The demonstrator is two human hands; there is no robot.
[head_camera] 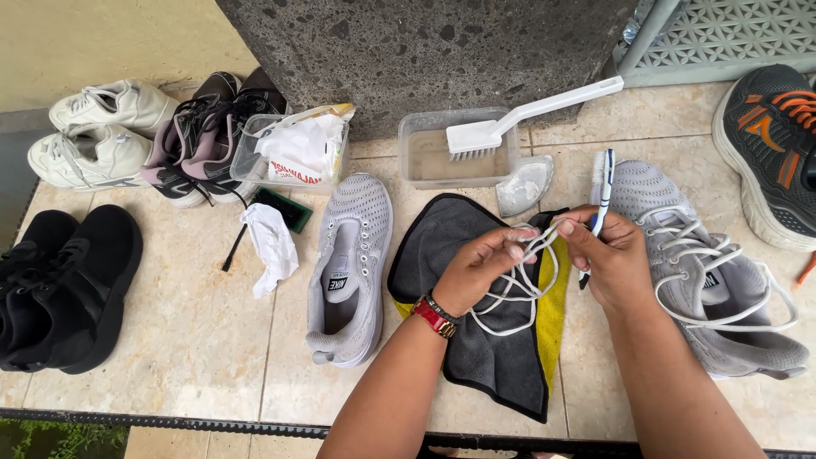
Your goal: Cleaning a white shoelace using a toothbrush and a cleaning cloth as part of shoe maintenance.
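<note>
Both hands meet over the dark cloth near the surface's front edge: the left hand pinches a white shoelace; the right hand grips lace and toothbrush.

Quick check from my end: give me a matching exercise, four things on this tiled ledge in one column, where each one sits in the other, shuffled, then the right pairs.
Things:
1. white shoelace
2. long-handled white brush
3. crumpled white cloth
4. pair of black shoes

Places:
A. far left of the ledge
B. lying across the clear tub of water
C. between the left hand and right hand, over the dark towel
D. on the tiles just left of the unlaced grey shoe

Pairs: 1-C, 2-B, 3-D, 4-A
</note>
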